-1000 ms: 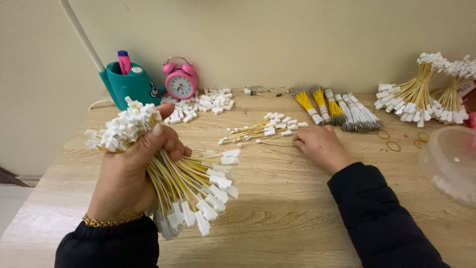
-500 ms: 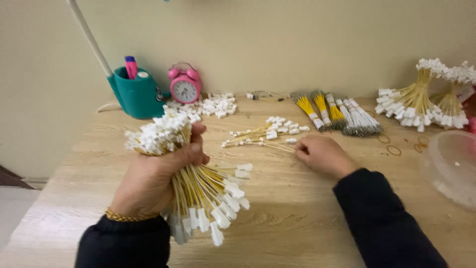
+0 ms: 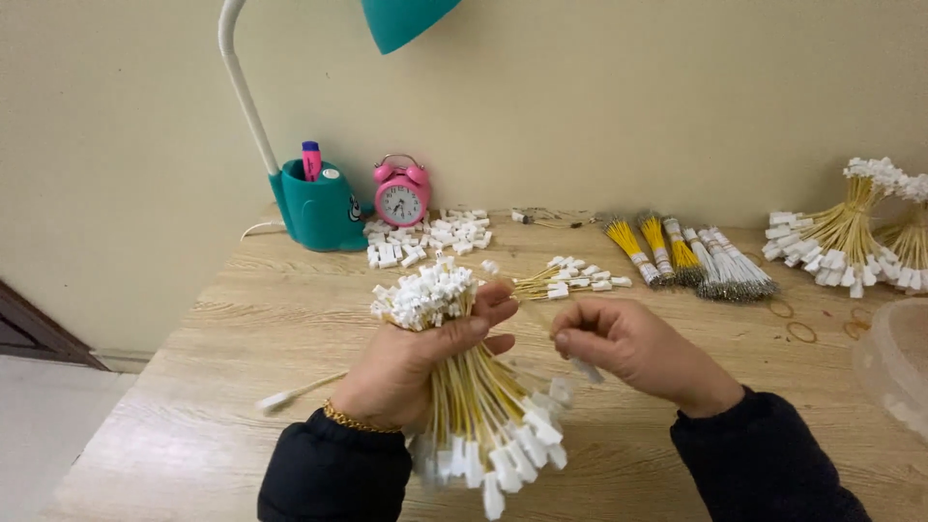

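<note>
Compared with the earlier frames, the right hand is no longer resting on the light wooden table beside the small loose pile of yellow wires with white plastic connectors; it is now lifted above the surface, fingers pinched narrowly on a single thin yellow wire with a white connector at each end, which is slanting from just beside the left fingertips down past the right hand. The left hand is staying wrapped tightly around the thick bundle of yellow wires tipped with white plastic connectors, now raised nearer the middle of the view. The bundle is standing roughly upright, pinched at its middle, connectors clustering at the top and fanning out below the wrist. One stray wire is lying on the table to the left. Behind are sitting a pink alarm clock and a teal desk lamp base
</note>
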